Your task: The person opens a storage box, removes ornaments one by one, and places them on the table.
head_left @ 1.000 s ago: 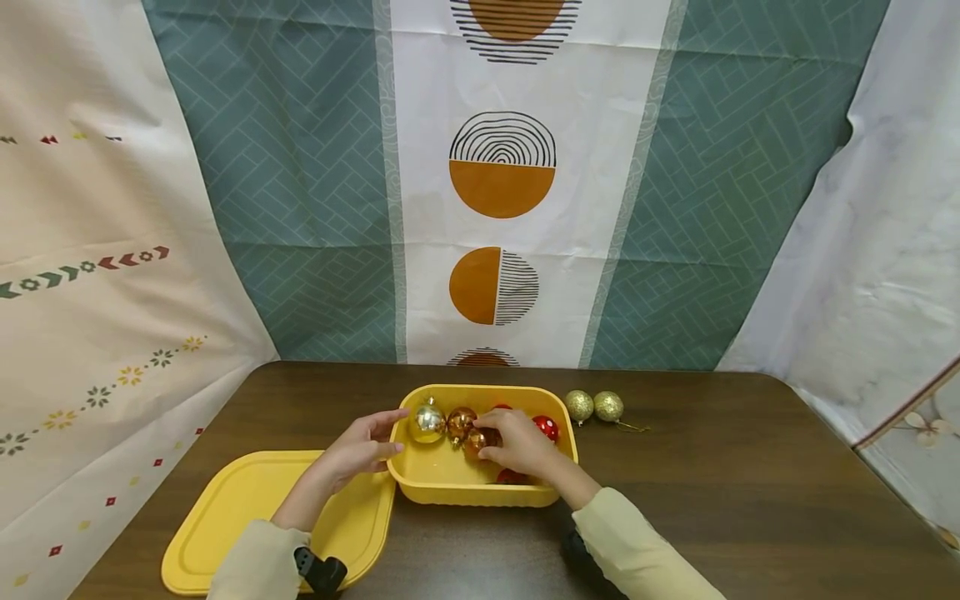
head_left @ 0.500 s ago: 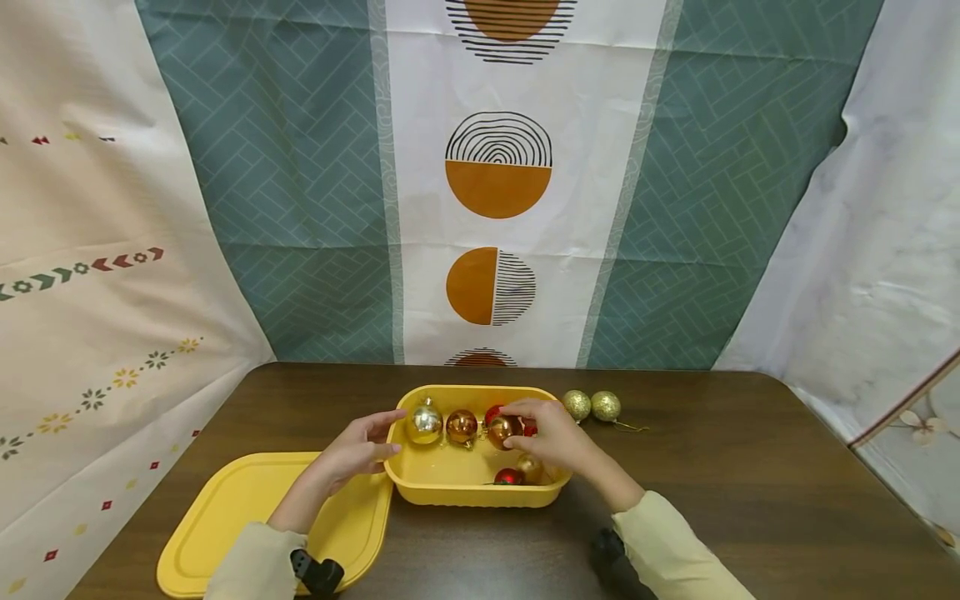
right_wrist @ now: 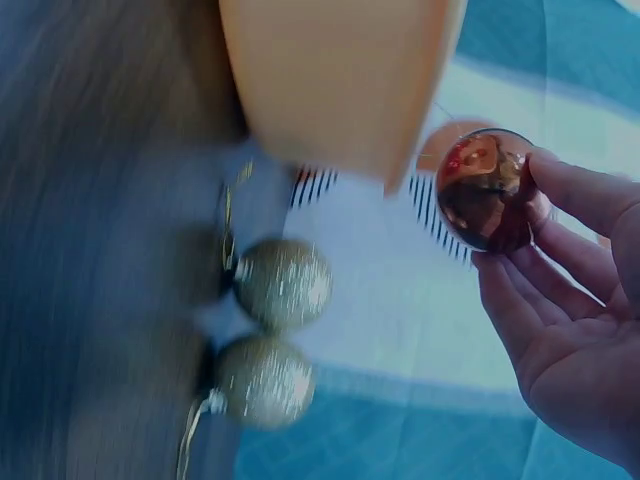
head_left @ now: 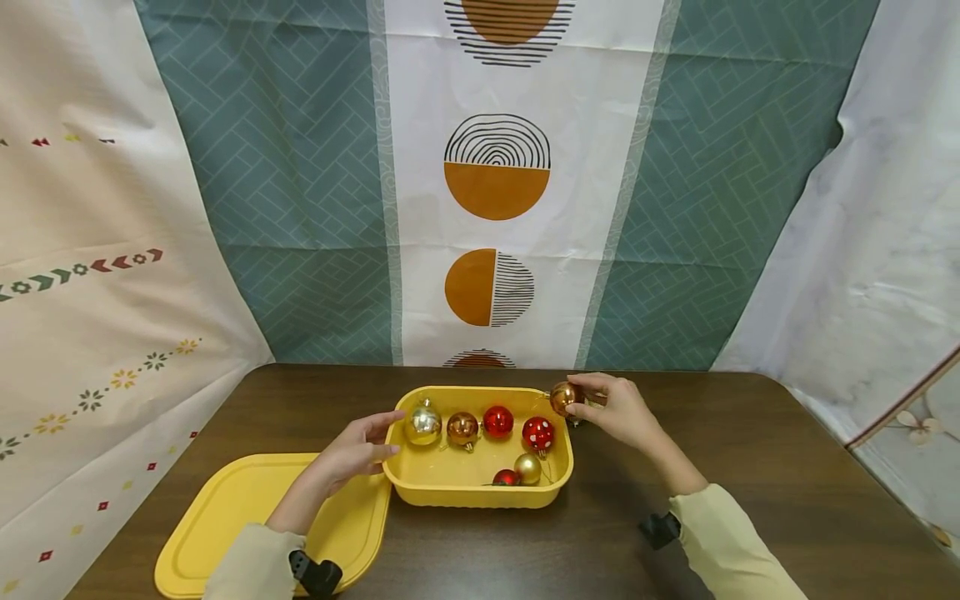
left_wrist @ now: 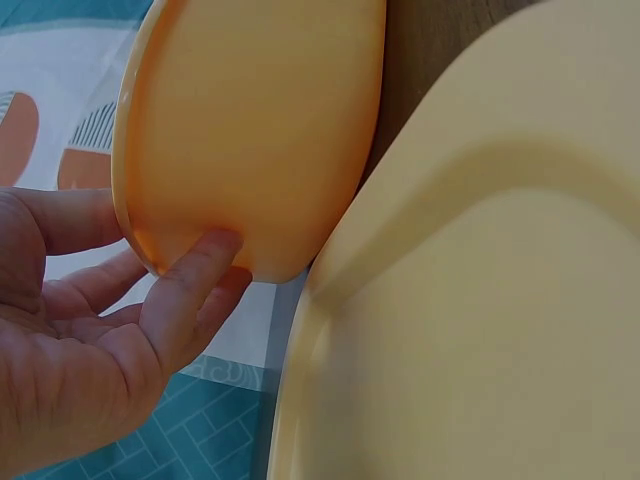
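Note:
My right hand (head_left: 618,410) pinches a shiny copper Christmas bauble (head_left: 566,399) between thumb and fingertips. It is held over the right rim of a yellow plastic box (head_left: 480,497). In the right wrist view the bauble (right_wrist: 485,190) hangs beside the box's end wall, above the glitter baubles (right_wrist: 283,284). My left hand (head_left: 365,446) rests its extended fingers against the box's left end, at the rim and outer wall. Inside the box lie a pale gold bauble (head_left: 423,425), another copper one (head_left: 462,428), red ones (head_left: 498,422), a white-dotted red one (head_left: 538,434) and a small gold one (head_left: 528,468).
A yellow lid (head_left: 225,525) lies on the dark wooden table (head_left: 712,467), left of the box and under my left forearm. Two gold glitter baubles lie beyond the box's right end, mostly hidden by my right hand in the head view. Patterned cloth (head_left: 495,192) hangs behind.
My right hand has lifted the copper bauble from among the others and carried it right, past the box's rim. My left hand stays at the box's left end.

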Demonstrator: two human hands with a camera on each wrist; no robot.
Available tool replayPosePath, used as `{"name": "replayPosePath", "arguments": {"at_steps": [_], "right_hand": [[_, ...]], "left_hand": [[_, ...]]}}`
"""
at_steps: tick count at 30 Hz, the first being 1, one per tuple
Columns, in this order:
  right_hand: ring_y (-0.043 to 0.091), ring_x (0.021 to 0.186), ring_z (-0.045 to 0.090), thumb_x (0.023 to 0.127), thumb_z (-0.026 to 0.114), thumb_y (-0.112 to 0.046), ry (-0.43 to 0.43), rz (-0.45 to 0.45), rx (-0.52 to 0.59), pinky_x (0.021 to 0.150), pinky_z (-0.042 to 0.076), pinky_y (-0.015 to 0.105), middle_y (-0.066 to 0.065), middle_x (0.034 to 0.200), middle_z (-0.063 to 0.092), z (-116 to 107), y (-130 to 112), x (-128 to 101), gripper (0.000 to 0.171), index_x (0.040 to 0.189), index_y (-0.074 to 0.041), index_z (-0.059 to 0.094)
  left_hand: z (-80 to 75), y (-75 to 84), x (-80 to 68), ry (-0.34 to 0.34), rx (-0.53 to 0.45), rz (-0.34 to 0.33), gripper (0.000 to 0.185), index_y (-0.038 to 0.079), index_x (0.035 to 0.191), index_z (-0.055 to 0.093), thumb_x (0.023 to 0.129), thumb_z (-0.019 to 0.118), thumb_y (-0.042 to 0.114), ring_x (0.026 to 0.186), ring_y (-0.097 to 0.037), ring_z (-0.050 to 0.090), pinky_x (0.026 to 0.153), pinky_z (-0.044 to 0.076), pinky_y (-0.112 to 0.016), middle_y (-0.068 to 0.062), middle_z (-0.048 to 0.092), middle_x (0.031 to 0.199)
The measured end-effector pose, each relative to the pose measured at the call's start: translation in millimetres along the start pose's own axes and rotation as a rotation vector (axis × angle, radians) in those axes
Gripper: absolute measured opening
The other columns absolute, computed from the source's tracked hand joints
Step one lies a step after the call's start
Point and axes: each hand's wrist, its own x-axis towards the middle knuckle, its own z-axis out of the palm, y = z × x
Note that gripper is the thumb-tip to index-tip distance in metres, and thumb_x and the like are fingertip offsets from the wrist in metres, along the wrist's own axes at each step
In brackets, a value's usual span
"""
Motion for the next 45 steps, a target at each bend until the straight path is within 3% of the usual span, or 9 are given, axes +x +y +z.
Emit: {"name": "replayPosePath", "arguments": {"at_steps": [8,17,31,45], "right_hand": [[0.034,0.094,0.062,0.077,0.071,-0.009,0.136,0.085,-0.068,0.074,0.053,0.037,0.025,0.108,0.062,-28.1,32.7,-4.9,0.042,0.113,0.008,0.060],[0.035,0.092,0.062,0.080,0.070,-0.017,0.262,0.184,-0.155,0.073,0.051,0.041,0.024,0.104,0.063,-42.8,68.8,-12.2,0.045,0.115,0.008,0.058],[0.041,0.095,0.058,0.080,0.069,-0.019,0.153,0.341,-0.206,0.080,0.046,0.051,0.026,0.101,0.063,-35.6,100.2,-11.7,0.046,0.114,0.010,0.058],[0.041,0.096,0.057,0.079,0.070,-0.021,0.079,0.398,-0.192,0.078,0.046,0.050,0.026,0.100,0.063,-30.9,107.2,-13.7,0.048,0.113,0.010,0.058]], "left_hand": [[0.1,-0.8,-1.1,0.000,0.006,0.004,0.053,-0.002,0.135,0.038,0.085,0.054,-0.004,0.112,-0.037,0.050,0.081,0.051,-0.043,-0.028,0.039,0.134],[-0.9,-1.8,-0.9,-0.007,0.005,0.006,0.053,-0.002,0.136,0.037,0.085,0.054,-0.004,0.112,-0.038,0.050,0.081,0.051,-0.045,-0.028,0.038,0.134],[-1.3,-2.2,0.9,0.009,-0.014,-0.004,0.052,-0.002,0.135,0.038,0.085,0.053,-0.005,0.110,-0.034,0.051,0.079,0.052,-0.041,-0.028,0.038,0.134],[-1.4,-2.3,1.9,0.001,-0.018,-0.006,0.053,-0.001,0.136,0.038,0.085,0.054,-0.004,0.107,-0.033,0.053,0.079,0.052,-0.041,-0.028,0.040,0.133]]}}
